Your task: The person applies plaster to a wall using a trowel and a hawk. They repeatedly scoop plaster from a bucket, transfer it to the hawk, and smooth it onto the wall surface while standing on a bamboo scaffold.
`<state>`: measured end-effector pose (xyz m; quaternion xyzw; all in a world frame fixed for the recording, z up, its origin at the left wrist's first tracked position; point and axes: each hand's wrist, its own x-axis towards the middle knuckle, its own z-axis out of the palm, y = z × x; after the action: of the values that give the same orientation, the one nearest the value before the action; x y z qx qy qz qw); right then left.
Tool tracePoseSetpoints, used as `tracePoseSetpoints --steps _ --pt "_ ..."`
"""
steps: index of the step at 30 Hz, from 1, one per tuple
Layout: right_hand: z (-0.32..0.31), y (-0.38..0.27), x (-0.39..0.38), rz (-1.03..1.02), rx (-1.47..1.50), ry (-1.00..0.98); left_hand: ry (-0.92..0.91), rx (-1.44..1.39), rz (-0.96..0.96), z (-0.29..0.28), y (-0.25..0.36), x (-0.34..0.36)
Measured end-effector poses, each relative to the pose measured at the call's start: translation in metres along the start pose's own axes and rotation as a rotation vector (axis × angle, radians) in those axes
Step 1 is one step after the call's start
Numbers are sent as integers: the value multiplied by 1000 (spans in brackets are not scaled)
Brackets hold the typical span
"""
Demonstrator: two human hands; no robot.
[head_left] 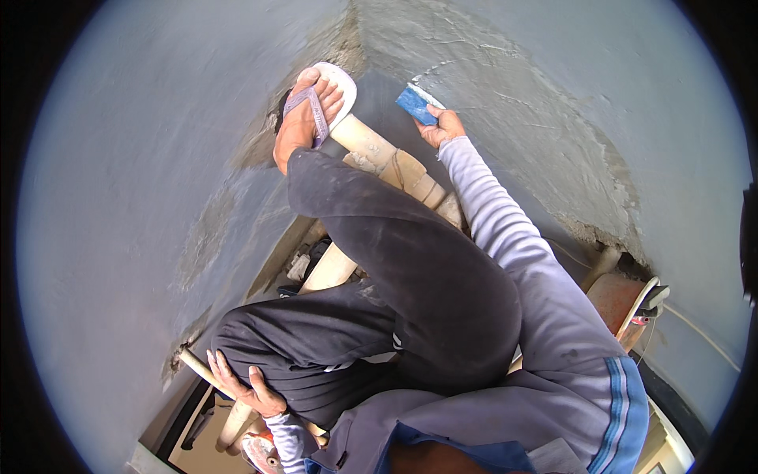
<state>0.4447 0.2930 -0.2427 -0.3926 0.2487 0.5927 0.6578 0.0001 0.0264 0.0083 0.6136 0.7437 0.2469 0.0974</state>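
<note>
My right hand (440, 128) grips a flat blue spreader (415, 103) with pale paste along its far edge, held near the rough, freshly coated patch of the right wall (505, 95). My left hand (249, 385) rests low at the left on my bent, dark-trousered knee (245, 344), its fingers spread against the cloth and a cream pipe just beside it. My raised foot in a white flip-flop (338, 93) with a lavender strap is up by the left wall, near the corner where the two walls meet.
Cream pipes (365, 146) run beneath my legs, with dark clutter behind them. The left wall (134, 205) has rough grey patches and broken holes. At lower right are a rusty reddish object (612, 300), a loose cable (703, 332) and a broken wall edge.
</note>
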Motion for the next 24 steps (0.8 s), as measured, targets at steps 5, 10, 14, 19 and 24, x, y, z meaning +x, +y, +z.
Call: tracePoseSetpoints --steps 5,10,14,19,24 --pt "-4 4 8 -64 117 -67 11 -3 10 0 -2 0" --pt "-6 1 3 -91 109 -168 3 -22 13 -1 0 1" --pt "4 4 -15 -137 96 -186 24 -29 6 0 2 0" --pt "8 -2 -24 -159 114 -209 7 -35 29 -1 2 1" --pt "10 -16 -49 -171 101 -338 -21 -40 16 -3 4 3"
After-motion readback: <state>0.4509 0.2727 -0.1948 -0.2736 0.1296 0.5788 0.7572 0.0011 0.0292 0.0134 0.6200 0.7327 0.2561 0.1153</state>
